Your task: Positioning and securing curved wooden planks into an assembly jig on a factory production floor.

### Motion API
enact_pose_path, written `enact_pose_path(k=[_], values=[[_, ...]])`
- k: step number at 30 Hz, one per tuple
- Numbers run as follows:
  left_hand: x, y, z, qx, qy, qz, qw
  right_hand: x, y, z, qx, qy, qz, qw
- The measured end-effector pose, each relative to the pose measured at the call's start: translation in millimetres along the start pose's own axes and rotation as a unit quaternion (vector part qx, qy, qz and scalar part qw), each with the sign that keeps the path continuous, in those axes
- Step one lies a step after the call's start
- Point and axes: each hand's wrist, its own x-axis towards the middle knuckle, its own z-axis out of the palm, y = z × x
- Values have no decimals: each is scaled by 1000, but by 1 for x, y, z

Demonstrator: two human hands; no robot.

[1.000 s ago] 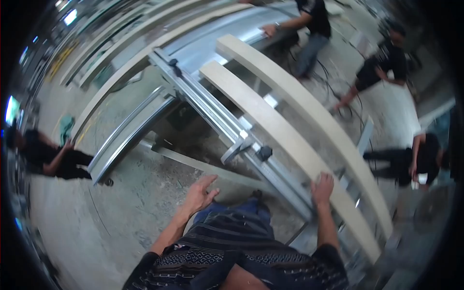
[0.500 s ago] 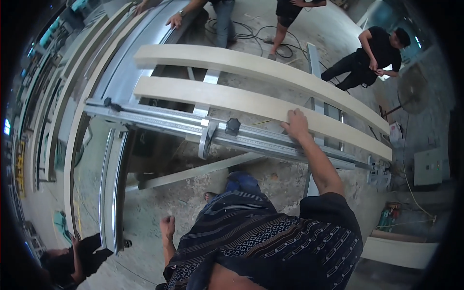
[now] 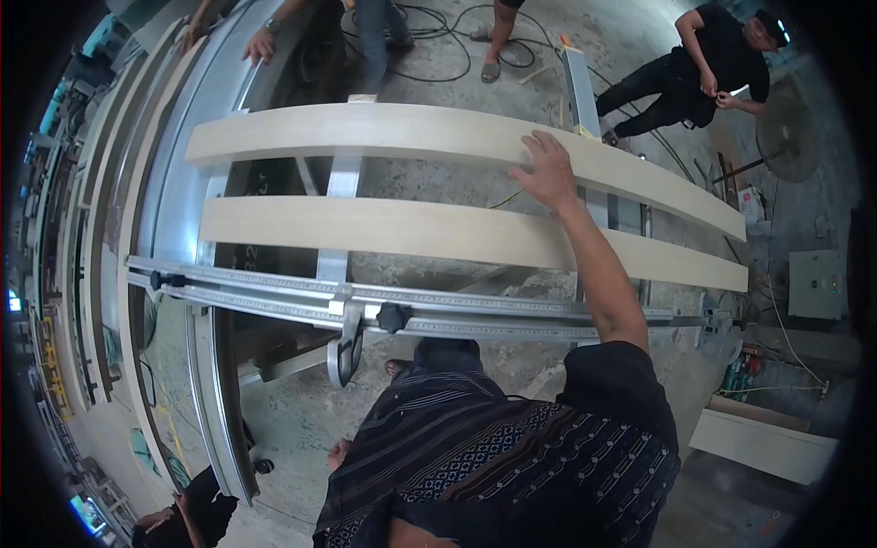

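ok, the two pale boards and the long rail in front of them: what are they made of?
Boards: the far board under the right hand and the near board look like wood or laminated panel, pale matte beige with faint grain. Rail: likely aluminium, silvery ribbed profile with a dull sheen.

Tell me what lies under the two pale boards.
Under the far board, where the right hand rests, and the near board run grey metal frame rails with concrete floor in the gaps. How the rails support the boards is hidden.
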Motion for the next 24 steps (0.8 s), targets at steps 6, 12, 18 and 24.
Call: enact_pose_path(k=[6, 12, 18, 24], values=[[-89, 252, -20, -351, 79, 129, 924, 33, 38, -34, -132, -195, 53, 970], [-166, 405, -40, -309, 89, 343, 883, 64, 53, -13, -76, -212, -50, 973], [-175, 452, 6, -50, 119, 395, 909, 48, 47, -4, -53, -199, -14, 979], [-168, 451, 18, 41, 143, 417, 897, 44, 57, -6, -49, -183, -38, 981]])
